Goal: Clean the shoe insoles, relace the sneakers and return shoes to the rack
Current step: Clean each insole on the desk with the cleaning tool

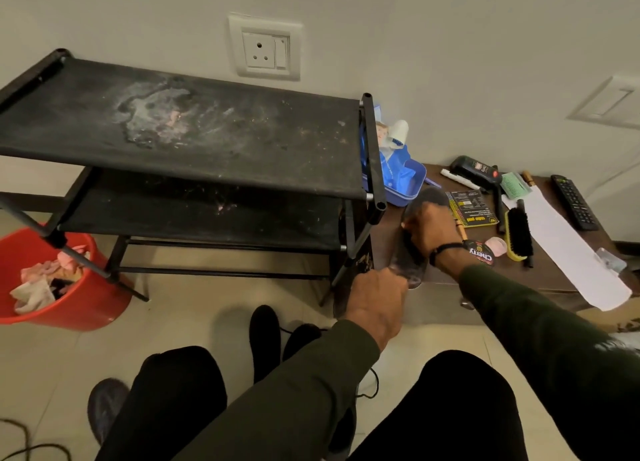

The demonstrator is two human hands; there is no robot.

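Nearest, on the floor between the knees, two dark shoes (265, 339) stand with a loose lace (369, 389) trailing off; another insole (105, 405) lies by the left knee. Above them the left hand (375, 304) grips the near end of an insole (414, 238), fingers curled round it; the insole lies lengthwise on the desk (446, 277) edge, heel end overhanging, just beside the rack (180, 131). The right hand (431, 232) is curled on a brush pressed to the middle of the insole; the brush itself is mostly hidden.

The insole looks grey, thin and flexible, dull and blurred with grime or wear; I cannot tell which.

Risks, as I judge them: a hard stroke could buckle or slide the thin insole off the edge, since only one end is pinned; the right elbow could sweep the polish tin (479, 252) or the yellow brush (517, 235) off the desk; the loose lace could catch a foot.

Farther off, a blue tub (407, 183), a remote (573, 200), a red bucket (79, 308) of rags; the rack's shelves are dusty and hold no shoes yet.
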